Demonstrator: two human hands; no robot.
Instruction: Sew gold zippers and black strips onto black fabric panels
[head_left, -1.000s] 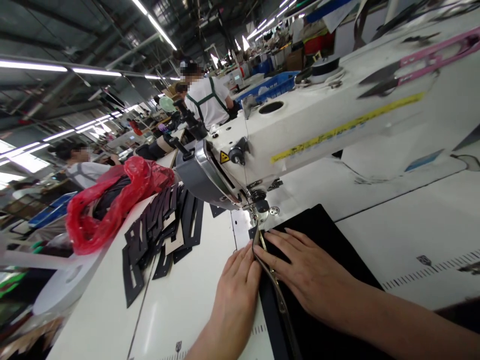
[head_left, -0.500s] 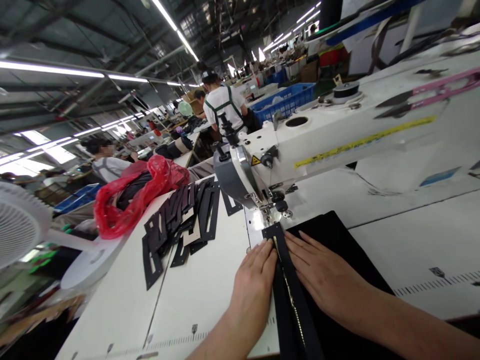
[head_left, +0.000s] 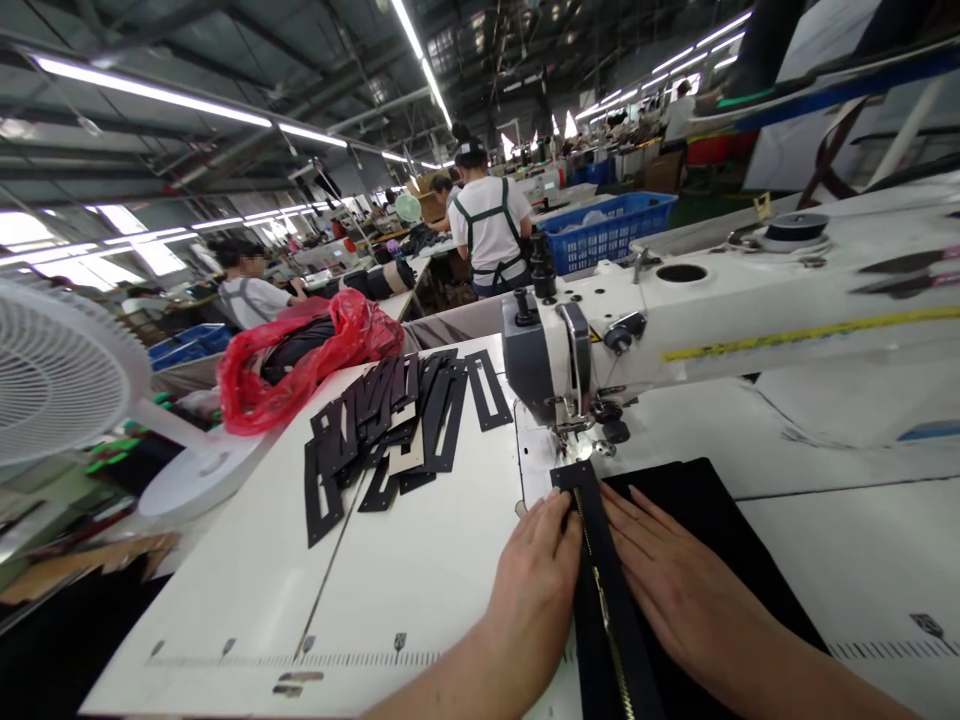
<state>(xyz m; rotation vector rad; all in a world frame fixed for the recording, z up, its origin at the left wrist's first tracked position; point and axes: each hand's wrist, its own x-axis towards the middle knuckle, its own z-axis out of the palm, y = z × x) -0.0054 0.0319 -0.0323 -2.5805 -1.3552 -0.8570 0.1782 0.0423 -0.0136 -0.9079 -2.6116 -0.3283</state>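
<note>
My left hand lies flat on the white table, its fingertips pressing the left edge of a black zipper strip. My right hand lies flat, fingers stretched out, on the black fabric piece just right of the zipper. The strip's far end sits just in front of the presser foot of a white sewing machine. Both hands hold the material down against the table.
A pile of black cut frame-shaped pieces lies on the table at left, with a red plastic bag behind it. A white fan stands at far left. Other workers sit and stand at benches beyond; a blue crate is behind.
The view has swung, so the machine and hands sit further right and lower. The zipper strip now lies flat and straight between my hands, which have settled beside it.
</note>
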